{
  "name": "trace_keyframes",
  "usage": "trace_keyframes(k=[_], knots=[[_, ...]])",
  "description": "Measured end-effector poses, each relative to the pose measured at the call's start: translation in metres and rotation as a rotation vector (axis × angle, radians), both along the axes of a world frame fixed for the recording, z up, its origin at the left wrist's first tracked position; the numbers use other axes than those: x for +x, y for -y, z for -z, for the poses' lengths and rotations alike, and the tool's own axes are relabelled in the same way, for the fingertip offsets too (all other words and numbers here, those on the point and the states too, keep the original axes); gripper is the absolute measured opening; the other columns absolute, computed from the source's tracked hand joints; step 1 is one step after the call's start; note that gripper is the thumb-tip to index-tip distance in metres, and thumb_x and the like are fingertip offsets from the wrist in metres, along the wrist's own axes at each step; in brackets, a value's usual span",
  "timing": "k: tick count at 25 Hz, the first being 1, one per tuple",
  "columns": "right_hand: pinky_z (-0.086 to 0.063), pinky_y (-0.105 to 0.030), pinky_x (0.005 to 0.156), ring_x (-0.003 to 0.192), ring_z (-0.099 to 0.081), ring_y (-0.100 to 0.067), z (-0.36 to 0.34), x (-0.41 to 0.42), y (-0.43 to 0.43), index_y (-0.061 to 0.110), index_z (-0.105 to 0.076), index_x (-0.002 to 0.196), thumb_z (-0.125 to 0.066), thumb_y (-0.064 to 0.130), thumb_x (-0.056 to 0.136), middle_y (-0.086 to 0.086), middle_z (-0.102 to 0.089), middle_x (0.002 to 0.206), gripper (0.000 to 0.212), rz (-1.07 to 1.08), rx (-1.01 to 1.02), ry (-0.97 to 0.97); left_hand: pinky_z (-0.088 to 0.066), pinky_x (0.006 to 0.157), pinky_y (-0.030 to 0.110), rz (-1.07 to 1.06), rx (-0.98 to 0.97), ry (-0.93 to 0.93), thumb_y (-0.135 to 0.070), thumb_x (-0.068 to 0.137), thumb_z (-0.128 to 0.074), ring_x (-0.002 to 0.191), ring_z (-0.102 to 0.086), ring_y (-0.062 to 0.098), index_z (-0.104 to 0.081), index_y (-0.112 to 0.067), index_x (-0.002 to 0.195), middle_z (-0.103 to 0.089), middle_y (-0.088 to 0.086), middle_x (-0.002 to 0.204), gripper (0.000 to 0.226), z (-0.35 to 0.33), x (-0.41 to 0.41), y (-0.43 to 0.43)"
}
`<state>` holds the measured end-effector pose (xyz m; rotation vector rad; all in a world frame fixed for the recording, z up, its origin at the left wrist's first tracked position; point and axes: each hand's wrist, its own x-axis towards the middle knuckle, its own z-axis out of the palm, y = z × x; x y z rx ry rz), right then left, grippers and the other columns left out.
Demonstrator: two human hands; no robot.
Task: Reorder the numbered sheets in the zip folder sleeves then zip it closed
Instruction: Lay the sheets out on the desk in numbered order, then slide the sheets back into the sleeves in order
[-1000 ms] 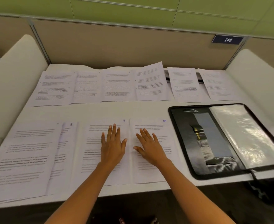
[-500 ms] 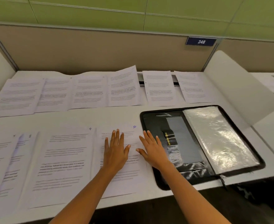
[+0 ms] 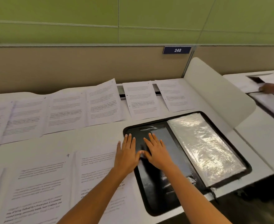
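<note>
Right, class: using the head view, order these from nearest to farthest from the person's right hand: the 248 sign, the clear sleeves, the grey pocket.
1. Grey pocket: directly at the right hand, in the left half of the folder.
2. Clear sleeves: to the hand's right, in the folder's other half.
3. 248 sign: far back, high up.

Zip folder [image 3: 150, 191] right of near sheets [image 3: 40, 180]; far sheets [image 3: 65, 113] behind both; sleeves [image 3: 202, 146] on folder's right half.

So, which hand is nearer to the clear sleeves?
Right. The right hand is over the folder, left of the clear sleeves; the left hand is farther left, at its edge.
</note>
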<state>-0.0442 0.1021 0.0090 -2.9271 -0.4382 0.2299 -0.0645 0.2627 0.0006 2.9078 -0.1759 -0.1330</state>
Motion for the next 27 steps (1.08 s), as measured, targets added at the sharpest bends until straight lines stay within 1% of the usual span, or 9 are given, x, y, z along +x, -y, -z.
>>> trace_keyframes(k=[1,3,10,13,16,19,22,25,27], knots=[[-0.007,-0.049,0.121,0.15,0.004,-0.024,-0.002,0.007,0.003,0.018,-0.017,0.154,-0.02,0.057,0.097,-0.009,-0.001,0.163,0.069,0.012,-0.005,-0.003,0.002,0.12,0.043,0.014,-0.014,0.002,-0.054,0.101,-0.02,0.149,0.011,0.02,-0.003,-0.015,0.154,0.008,0.006,0.162,0.069,-0.002,0.009,0.003],[-0.005,-0.045,0.121,0.15,0.004,-0.023,-0.004,0.018,0.007,0.018,-0.015,0.154,-0.034,0.045,0.101,-0.008,-0.001,0.163,0.063,0.029,0.003,0.001,0.001,0.12,0.042,0.042,-0.02,-0.001,-0.053,0.101,-0.023,0.149,0.009,0.02,-0.005,-0.014,0.154,0.005,0.006,0.162,0.068,-0.004,0.025,0.009],[-0.007,-0.044,0.121,0.15,0.002,-0.022,0.0,0.047,0.031,0.019,-0.019,0.154,-0.039,0.041,0.101,-0.007,-0.004,0.163,0.061,0.057,0.055,0.008,-0.004,0.121,0.045,0.088,-0.018,-0.005,-0.049,0.101,-0.027,0.149,0.005,0.021,-0.01,-0.013,0.154,0.0,0.007,0.162,0.066,-0.007,0.06,0.035],[-0.012,-0.046,0.121,0.15,-0.003,-0.023,0.004,0.065,0.047,0.019,-0.023,0.153,-0.042,0.041,0.1,-0.007,-0.01,0.162,0.061,0.037,0.068,0.029,-0.004,0.121,0.045,0.082,-0.028,-0.021,-0.049,0.101,-0.027,0.149,0.004,0.021,-0.011,-0.013,0.154,-0.001,0.007,0.162,0.066,-0.007,0.076,0.049],[-0.014,-0.045,0.121,0.15,-0.004,-0.022,0.006,0.086,0.067,0.022,-0.026,0.153,-0.043,0.042,0.099,-0.006,-0.012,0.162,0.06,-0.01,0.076,-0.003,-0.004,0.121,0.045,0.058,-0.023,-0.038,-0.049,0.101,-0.027,0.149,0.004,0.021,-0.01,-0.012,0.154,-0.001,0.008,0.162,0.066,-0.005,0.092,0.067],[-0.014,-0.044,0.12,0.15,-0.004,-0.021,0.005,0.108,0.095,0.025,-0.025,0.152,-0.045,0.04,0.098,-0.005,-0.012,0.162,0.059,-0.113,0.072,-0.025,-0.004,0.121,0.045,0.025,-0.026,-0.065,-0.049,0.102,-0.026,0.149,0.005,0.021,-0.011,-0.013,0.154,0.0,0.007,0.162,0.065,-0.002,0.111,0.094],[-0.013,-0.044,0.12,0.15,-0.005,-0.021,0.004,0.128,0.127,0.026,-0.025,0.152,-0.039,0.043,0.097,-0.005,-0.012,0.162,0.059,-0.154,0.072,-0.035,-0.004,0.121,0.045,0.005,-0.038,-0.066,-0.049,0.102,-0.026,0.149,0.005,0.02,-0.012,-0.014,0.154,0.0,0.006,0.162,0.065,0.0,0.129,0.127],[-0.012,-0.044,0.121,0.15,-0.002,-0.02,0.007,0.149,0.167,0.028,-0.021,0.153,-0.015,0.061,0.085,-0.004,-0.008,0.163,0.076,-0.163,0.037,-0.046,-0.004,0.121,0.044,0.002,-0.053,-0.051,-0.049,0.102,-0.027,0.149,0.005,0.019,-0.012,-0.014,0.154,0.0,0.005,0.163,0.065,0.001,0.15,0.163],[-0.009,-0.043,0.12,0.15,0.0,-0.019,0.01,0.161,0.191,0.029,-0.018,0.154,-0.011,0.065,0.082,-0.004,-0.005,0.163,0.08,-0.172,0.002,-0.059,-0.002,0.12,0.043,-0.001,-0.05,-0.051,-0.048,0.102,-0.026,0.149,0.006,0.019,-0.01,-0.014,0.154,0.002,0.005,0.163,0.065,0.003,0.163,0.183]])
